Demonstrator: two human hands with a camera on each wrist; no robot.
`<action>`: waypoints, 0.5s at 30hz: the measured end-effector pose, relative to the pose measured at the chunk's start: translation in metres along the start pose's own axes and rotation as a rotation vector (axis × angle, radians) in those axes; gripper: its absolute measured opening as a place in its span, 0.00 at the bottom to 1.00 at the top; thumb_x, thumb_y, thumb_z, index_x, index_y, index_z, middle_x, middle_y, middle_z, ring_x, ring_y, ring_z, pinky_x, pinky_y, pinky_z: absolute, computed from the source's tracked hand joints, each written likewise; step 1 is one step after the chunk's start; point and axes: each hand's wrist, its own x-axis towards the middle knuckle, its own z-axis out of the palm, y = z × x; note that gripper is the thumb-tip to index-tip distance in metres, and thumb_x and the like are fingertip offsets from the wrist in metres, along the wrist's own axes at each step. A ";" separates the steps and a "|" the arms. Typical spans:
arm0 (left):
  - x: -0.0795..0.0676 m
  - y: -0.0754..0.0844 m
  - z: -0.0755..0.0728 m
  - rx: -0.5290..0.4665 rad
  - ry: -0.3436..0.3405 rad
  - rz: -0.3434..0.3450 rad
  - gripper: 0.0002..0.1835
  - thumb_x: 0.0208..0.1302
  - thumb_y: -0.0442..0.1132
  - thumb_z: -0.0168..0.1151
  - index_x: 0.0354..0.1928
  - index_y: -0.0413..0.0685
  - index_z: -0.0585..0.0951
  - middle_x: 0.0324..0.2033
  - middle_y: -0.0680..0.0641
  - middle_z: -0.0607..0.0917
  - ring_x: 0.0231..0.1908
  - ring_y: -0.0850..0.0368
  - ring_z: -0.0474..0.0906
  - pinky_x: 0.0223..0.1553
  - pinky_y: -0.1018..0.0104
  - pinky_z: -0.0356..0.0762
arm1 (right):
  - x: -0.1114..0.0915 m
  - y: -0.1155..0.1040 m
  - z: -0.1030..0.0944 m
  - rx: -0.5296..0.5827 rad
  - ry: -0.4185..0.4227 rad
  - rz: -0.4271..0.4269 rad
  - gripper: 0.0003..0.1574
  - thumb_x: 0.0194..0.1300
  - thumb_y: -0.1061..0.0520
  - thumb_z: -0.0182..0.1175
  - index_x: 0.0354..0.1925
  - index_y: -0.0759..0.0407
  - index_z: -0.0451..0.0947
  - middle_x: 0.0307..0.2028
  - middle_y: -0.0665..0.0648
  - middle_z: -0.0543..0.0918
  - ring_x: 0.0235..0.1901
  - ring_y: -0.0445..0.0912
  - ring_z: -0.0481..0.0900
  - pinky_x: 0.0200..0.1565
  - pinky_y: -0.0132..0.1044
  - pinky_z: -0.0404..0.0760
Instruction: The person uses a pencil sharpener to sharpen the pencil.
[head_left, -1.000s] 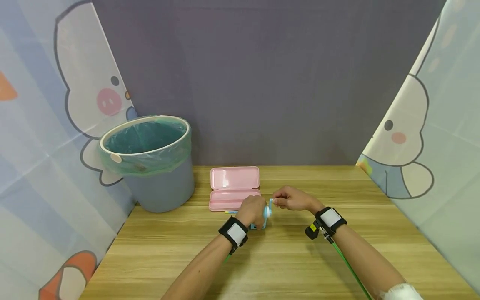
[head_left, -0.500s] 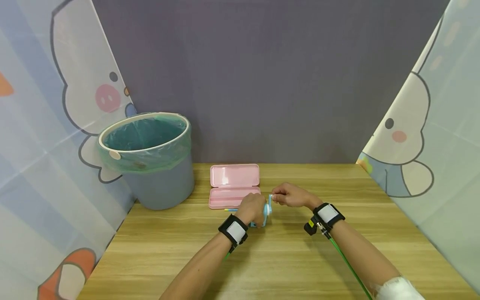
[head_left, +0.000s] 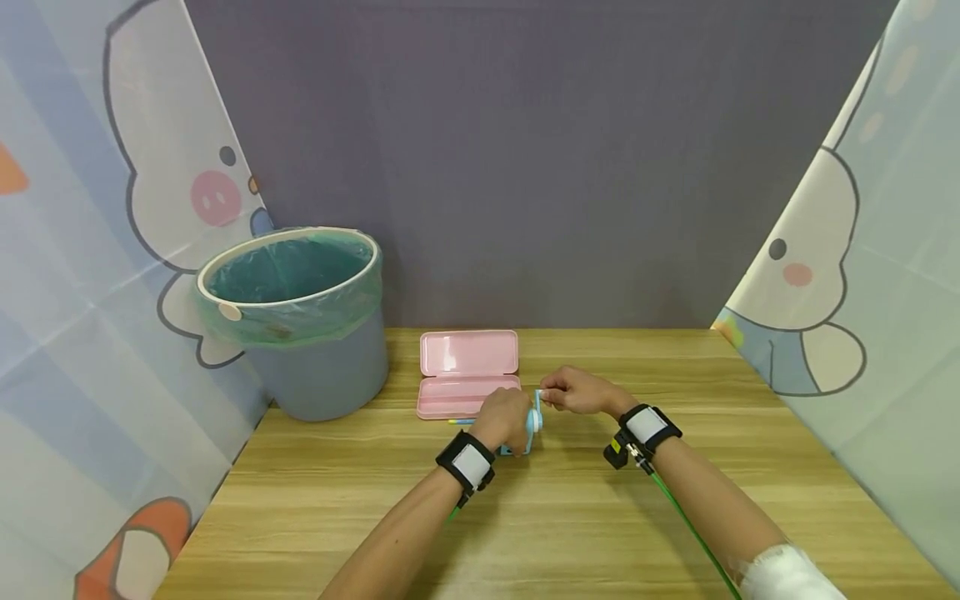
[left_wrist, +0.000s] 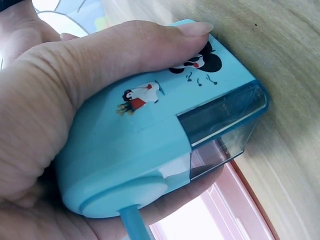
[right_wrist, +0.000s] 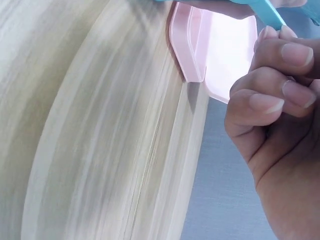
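A light blue crank pencil sharpener [left_wrist: 145,135] with cartoon prints and a clear shavings drawer is gripped by my left hand [head_left: 504,419], thumb along its printed side. From its right end in the head view rises the crank handle [head_left: 537,402]. My right hand [head_left: 581,392] pinches the tip of that handle between thumb and fingertips; in the right wrist view its other fingers [right_wrist: 265,102] are curled in. A pencil [head_left: 461,422], blue with a yellow end, sticks out to the left from behind my left hand. The hand hides most of the sharpener in the head view.
Right behind my left hand, a pink pencil case [head_left: 468,353] lies with its lid open. A grey-blue bin [head_left: 318,383] with a green liner stands at the back left. Everything sits on a wood-grain table [head_left: 600,525], with a grey curtain [head_left: 540,167] behind.
My right wrist has shifted slightly left while its fingertips stay on the crank handle. The left hand keeps its grip on the pencil sharpener in the same place.
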 end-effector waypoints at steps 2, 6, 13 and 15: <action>0.000 0.000 -0.001 -0.003 -0.008 0.000 0.21 0.34 0.37 0.89 0.25 0.51 0.81 0.24 0.54 0.80 0.27 0.56 0.75 0.29 0.68 0.78 | 0.000 0.000 0.000 -0.009 -0.012 0.010 0.22 0.81 0.58 0.49 0.33 0.74 0.76 0.19 0.44 0.64 0.17 0.35 0.59 0.25 0.29 0.63; 0.000 0.001 -0.001 0.006 -0.007 -0.003 0.21 0.33 0.39 0.89 0.25 0.52 0.81 0.24 0.54 0.81 0.29 0.56 0.76 0.31 0.67 0.79 | 0.001 0.000 -0.002 -0.005 -0.031 0.008 0.23 0.81 0.58 0.48 0.34 0.76 0.76 0.18 0.45 0.64 0.17 0.35 0.58 0.25 0.29 0.63; 0.000 0.000 0.000 0.015 0.004 0.000 0.21 0.33 0.39 0.89 0.24 0.51 0.81 0.24 0.53 0.80 0.27 0.56 0.75 0.29 0.67 0.78 | 0.003 0.004 -0.002 -0.008 -0.039 -0.005 0.21 0.80 0.59 0.49 0.35 0.76 0.77 0.19 0.44 0.65 0.17 0.35 0.59 0.25 0.28 0.63; 0.000 0.000 0.001 0.017 0.012 0.002 0.21 0.33 0.39 0.89 0.25 0.51 0.81 0.24 0.53 0.80 0.27 0.56 0.75 0.30 0.68 0.78 | 0.003 0.005 -0.001 -0.017 -0.037 -0.006 0.21 0.80 0.60 0.49 0.34 0.75 0.77 0.19 0.44 0.65 0.18 0.34 0.59 0.25 0.28 0.63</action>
